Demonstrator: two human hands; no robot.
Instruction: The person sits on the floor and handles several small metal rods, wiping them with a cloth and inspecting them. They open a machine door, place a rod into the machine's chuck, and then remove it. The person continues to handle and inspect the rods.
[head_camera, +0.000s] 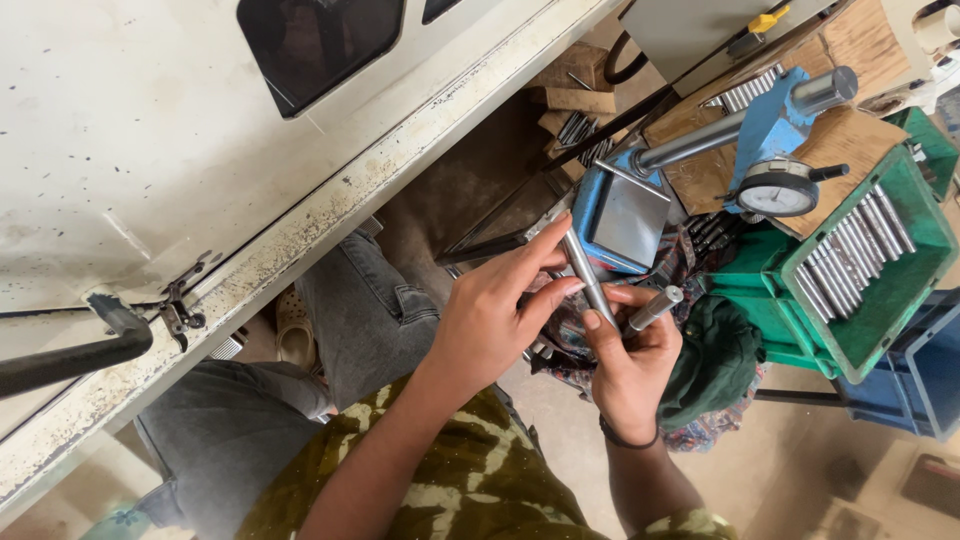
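I am holding two bright steel rods in front of me, above my knees. One rod (586, 275) is slim, smooth and shiny, and it is slanting up toward the blue stand. My left hand (492, 322) is pinching it near the middle, thumb and fingertips closed narrowly around it, the other fingers stretched long. My right hand (628, 362) is touching the same rod at its lower end with the thumb, and it is also gripping a second rod (655, 308), thicker and stubby, whose round flat end is sticking up and to the right out of my curled fingers. Just beyond my hands the blue stand (622, 215) is showing a flat grey plate, and a dial gauge (778, 190) is hanging from its arm. Farther right, a green crate (895, 290) is carrying a row of similar rods lying side by side on brown board.
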